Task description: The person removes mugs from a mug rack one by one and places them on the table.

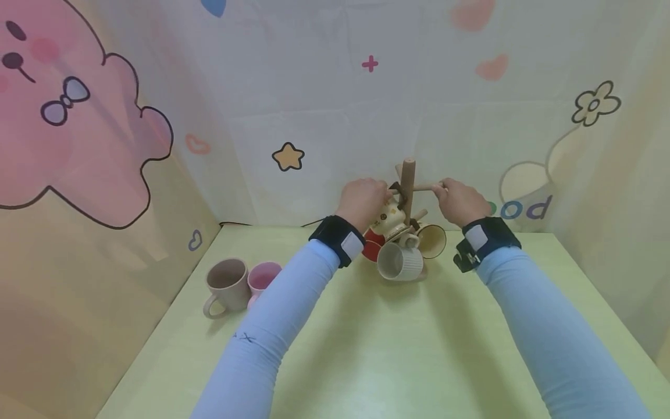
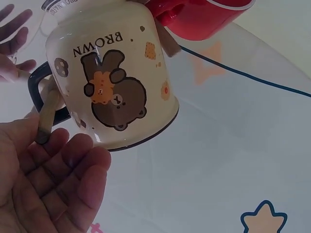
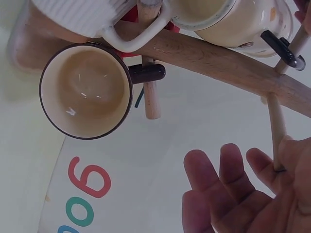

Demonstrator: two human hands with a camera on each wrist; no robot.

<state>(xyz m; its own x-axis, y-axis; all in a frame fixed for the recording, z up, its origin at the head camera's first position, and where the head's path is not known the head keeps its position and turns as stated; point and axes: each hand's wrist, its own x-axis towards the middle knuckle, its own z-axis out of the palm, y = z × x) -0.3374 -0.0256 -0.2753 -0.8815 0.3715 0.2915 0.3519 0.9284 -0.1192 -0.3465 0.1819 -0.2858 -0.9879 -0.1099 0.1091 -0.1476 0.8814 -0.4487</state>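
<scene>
A wooden mug tree (image 1: 408, 192) stands at the back of the table with mugs hanging on its pegs. My left hand (image 1: 363, 203) holds the end of an upper peg (image 2: 47, 116) between thumb and forefinger. From that peg a cream mug with a bear print (image 2: 116, 73) hangs by its dark handle. The tip of the opposite peg (image 3: 277, 126) is pinched by my right hand (image 1: 463, 202), other fingers spread. Lower down hang a red mug (image 2: 209, 19), a white ribbed mug (image 1: 400, 262) and a cream mug with a dark rim (image 3: 87, 92).
On the left of the table (image 1: 398, 355) stand a greyish-beige mug (image 1: 228, 285) and a pink mug (image 1: 264, 275), the latter partly hidden by my left sleeve. A printed cloth backdrop (image 1: 324, 70) rises behind the table's far edge, close to the mug tree.
</scene>
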